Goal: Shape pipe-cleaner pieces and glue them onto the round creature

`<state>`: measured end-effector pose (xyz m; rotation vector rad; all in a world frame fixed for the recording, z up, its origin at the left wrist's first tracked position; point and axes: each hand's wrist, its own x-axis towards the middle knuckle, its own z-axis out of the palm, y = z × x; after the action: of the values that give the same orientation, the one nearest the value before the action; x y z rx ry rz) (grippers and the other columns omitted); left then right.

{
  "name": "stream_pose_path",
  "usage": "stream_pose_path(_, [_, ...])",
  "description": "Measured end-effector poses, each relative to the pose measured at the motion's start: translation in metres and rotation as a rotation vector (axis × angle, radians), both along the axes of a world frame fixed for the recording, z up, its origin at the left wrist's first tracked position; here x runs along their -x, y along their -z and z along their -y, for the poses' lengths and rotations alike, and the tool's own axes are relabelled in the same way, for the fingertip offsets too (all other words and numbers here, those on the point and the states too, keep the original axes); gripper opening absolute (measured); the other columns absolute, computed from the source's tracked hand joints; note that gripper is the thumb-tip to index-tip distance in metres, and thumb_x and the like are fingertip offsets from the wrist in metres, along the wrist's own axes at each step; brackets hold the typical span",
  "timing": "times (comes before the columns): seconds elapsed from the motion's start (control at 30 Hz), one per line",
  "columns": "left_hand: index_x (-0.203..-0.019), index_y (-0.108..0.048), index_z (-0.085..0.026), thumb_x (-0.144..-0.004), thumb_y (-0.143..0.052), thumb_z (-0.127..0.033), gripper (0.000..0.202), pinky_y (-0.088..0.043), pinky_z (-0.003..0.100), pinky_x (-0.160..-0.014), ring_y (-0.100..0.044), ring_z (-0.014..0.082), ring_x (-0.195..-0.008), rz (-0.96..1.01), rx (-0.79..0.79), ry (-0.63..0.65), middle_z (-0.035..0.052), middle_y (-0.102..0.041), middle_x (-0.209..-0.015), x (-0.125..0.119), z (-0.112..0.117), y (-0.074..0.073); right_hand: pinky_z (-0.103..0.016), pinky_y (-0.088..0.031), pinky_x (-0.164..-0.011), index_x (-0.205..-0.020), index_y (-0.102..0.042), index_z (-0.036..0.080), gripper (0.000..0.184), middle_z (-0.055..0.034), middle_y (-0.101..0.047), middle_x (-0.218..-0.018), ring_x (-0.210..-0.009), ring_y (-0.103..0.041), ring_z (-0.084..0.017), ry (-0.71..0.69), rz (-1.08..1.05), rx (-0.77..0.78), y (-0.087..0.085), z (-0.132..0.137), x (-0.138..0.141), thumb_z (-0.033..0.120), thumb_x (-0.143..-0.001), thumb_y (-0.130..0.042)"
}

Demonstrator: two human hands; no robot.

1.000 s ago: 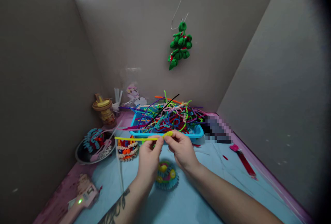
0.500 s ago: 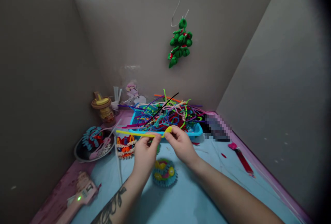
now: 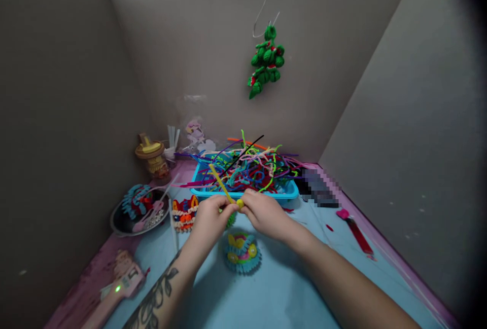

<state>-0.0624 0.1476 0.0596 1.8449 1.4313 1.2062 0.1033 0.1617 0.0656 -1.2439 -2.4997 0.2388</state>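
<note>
Between my hands is a yellow pipe cleaner (image 3: 221,183), coiled into a small tight ball at one end, its straight tail slanting up to the left. My left hand (image 3: 213,216) pinches it just left of the coil between thumb and forefinger. The fingers of my right hand (image 3: 262,212) are closed on the coiled end. Below my hands, a round blue, yellow and pink pipe-cleaner piece (image 3: 242,254) with yellow beads sits on the light blue cloth (image 3: 289,288). A green fuzzy piece (image 3: 231,220) shows partly behind my left hand.
Behind my hands stands a blue basket (image 3: 292,193) heaped with coloured pipe cleaners. At left are a metal bowl (image 3: 117,226), a pink glue gun (image 3: 125,283), an orange-and-cream piece (image 3: 184,215) and a brown cup (image 3: 152,159). Red scraps (image 3: 357,235) lie right; a green ornament (image 3: 267,60) hangs above.
The pipe cleaner's straight tail has swung from lying level to the left to pointing up and left. My right hand has turned and lowered slightly, with the coil now between both hands' fingertips.
</note>
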Motion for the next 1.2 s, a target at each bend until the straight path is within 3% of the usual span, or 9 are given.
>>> stream_pose_path(0.17, [-0.054, -0.066, -0.020, -0.069, -0.064, -0.025, 0.016, -0.028, 0.023, -0.051, -0.049, 0.0143, -0.051, -0.161, 0.003, 0.044, 0.0005, -0.061, -0.053, 0.004, 0.000, 0.001, -0.027, -0.038, -0.066, -0.085, -0.061, 0.015, 0.012, -0.0088, -0.062, -0.088, -0.080, -0.058, -0.020, -0.032, 0.145, -0.047, 0.003, 0.001, 0.002, 0.019, -0.087, -0.050])
stream_pose_path(0.3, [-0.055, -0.066, -0.019, -0.071, -0.062, -0.027, 0.018, -0.030, 0.023, -0.053, -0.051, 0.0148, -0.054, -0.194, 0.006, 0.110, 0.0015, -0.062, -0.058, 0.005, 0.002, -0.002, -0.029, -0.039, -0.065, -0.082, -0.062, 0.014, 0.014, -0.0092, -0.062, -0.083, -0.077, -0.058, -0.021, -0.067, 0.140, -0.025, 0.005, 0.001, 0.003, 0.018, -0.086, -0.050])
stream_pose_path(0.4, [-0.054, -0.064, -0.018, -0.071, -0.062, -0.032, 0.022, -0.031, 0.023, -0.052, -0.048, 0.0134, -0.053, -0.075, 0.081, 0.115, -0.0004, -0.057, -0.053, 0.007, 0.001, -0.005, -0.027, -0.041, -0.067, -0.079, -0.062, 0.015, 0.014, -0.0064, -0.060, -0.080, -0.076, -0.057, -0.018, -0.070, -0.079, 0.040, 0.005, -0.001, 0.002, 0.015, -0.085, -0.050])
stream_pose_path(0.53, [-0.057, -0.063, -0.014, -0.066, -0.066, -0.038, 0.026, -0.030, 0.021, -0.048, -0.041, 0.0096, -0.047, 0.330, 0.255, 0.004, -0.0030, -0.051, -0.049, 0.010, -0.004, -0.006, -0.025, -0.041, -0.069, -0.079, -0.062, 0.017, 0.010, -0.0023, -0.057, -0.079, -0.076, -0.055, -0.015, -0.038, -0.487, 0.149, 0.006, -0.003, 0.005, 0.012, -0.080, -0.053])
stream_pose_path(0.63, [-0.059, -0.062, -0.013, -0.063, -0.070, -0.040, 0.029, -0.027, 0.020, -0.044, -0.035, 0.0065, -0.044, 0.524, 0.294, -0.066, -0.0049, -0.047, -0.048, 0.007, -0.005, -0.003, -0.024, -0.041, -0.064, -0.074, -0.061, 0.017, 0.004, -0.0007, -0.055, -0.073, -0.069, -0.052, -0.014, 0.030, -0.697, 0.266, 0.009, -0.001, 0.012, 0.019, -0.076, -0.058])
stream_pose_path(0.77, [-0.063, -0.063, -0.012, -0.063, -0.071, -0.040, 0.030, -0.024, 0.019, -0.042, -0.033, 0.0052, -0.043, 0.614, 0.294, -0.057, -0.0062, -0.044, -0.047, -0.004, -0.001, 0.003, -0.023, -0.034, -0.052, -0.066, -0.052, 0.018, 0.021, 0.0052, -0.044, -0.056, -0.053, -0.040, -0.010, 0.081, -1.004, 0.449, 0.018, 0.001, 0.018, 0.035, -0.076, -0.060])
stream_pose_path(0.87, [-0.066, -0.063, -0.011, -0.065, -0.068, -0.043, 0.032, -0.025, 0.018, -0.042, -0.034, 0.0053, -0.043, 0.578, 0.307, -0.032, -0.0057, -0.046, -0.049, -0.007, 0.001, 0.004, -0.022, -0.025, -0.045, -0.062, -0.046, 0.019, 0.028, 0.0083, -0.035, -0.049, -0.045, -0.030, -0.007, 0.081, -1.134, 0.519, 0.023, 0.001, 0.018, 0.038, -0.075, -0.063])
stream_pose_path(0.97, [-0.063, -0.062, -0.011, -0.067, -0.066, -0.044, 0.033, -0.027, 0.019, -0.042, -0.036, 0.0066, -0.044, 0.428, 0.330, -0.001, -0.0042, -0.047, -0.049, -0.002, 0.000, -0.001, -0.022, -0.024, -0.044, -0.059, -0.046, 0.019, 0.028, 0.0085, -0.034, -0.049, -0.044, -0.029, -0.007, 0.074, -1.165, 0.521, 0.023, -0.001, 0.014, 0.035, -0.073, -0.065])
stream_pose_path(1.2, [-0.066, -0.064, -0.012, -0.072, -0.058, -0.039, 0.028, -0.031, 0.021, -0.047, -0.042, 0.0102, -0.052, 0.123, 0.250, 0.037, -0.0014, -0.053, -0.057, 0.012, 0.000, -0.013, -0.024, -0.035, -0.059, -0.057, -0.053, 0.017, 0.020, 0.0023, -0.048, -0.063, -0.062, -0.046, -0.012, 0.037, -0.937, 0.254, 0.007, -0.001, 0.007, 0.023, -0.074, -0.061])
